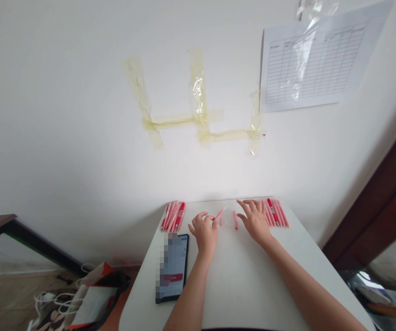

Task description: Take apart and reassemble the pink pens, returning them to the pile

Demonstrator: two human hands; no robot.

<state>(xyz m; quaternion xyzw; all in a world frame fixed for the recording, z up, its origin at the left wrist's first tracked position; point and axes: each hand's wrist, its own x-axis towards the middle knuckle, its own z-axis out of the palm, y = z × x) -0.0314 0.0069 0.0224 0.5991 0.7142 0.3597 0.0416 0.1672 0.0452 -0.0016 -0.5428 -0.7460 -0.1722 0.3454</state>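
1. On the floor at the far left stands an open bag point(92, 294) with red and black edges. Something white lies inside it, but I cannot tell what it is. White cables point(51, 301) lie just beside the bag.
2. A tablet point(172, 266) with a lit screen lies flat near the left edge of the white desk point(253, 285).
3. Behind the tablet, close to the wall, is the left row of pens point(173, 216). They are pink and red and lie side by side.
4. The left hand point(204, 232) rests on the desk with its fingers curled and grips a pink pen point(219, 214) at the lower end. The pen is tilted and points up and to the right, over the far part of the desk.
5. A short pink piece point(235, 219) lies alone on the desk between the two hands and touches neither of them.
6. The right hand point(255, 218) is open, palm down, with the fingers spread toward the wall. Its outer fingers touch the right row of pens point(278, 213), which lies at the far right corner of the desk.
7. On the wall above are strips of yellowed tape point(198, 115). Further right hangs a printed sheet point(315, 59) with a ruled table, partly under clear plastic.
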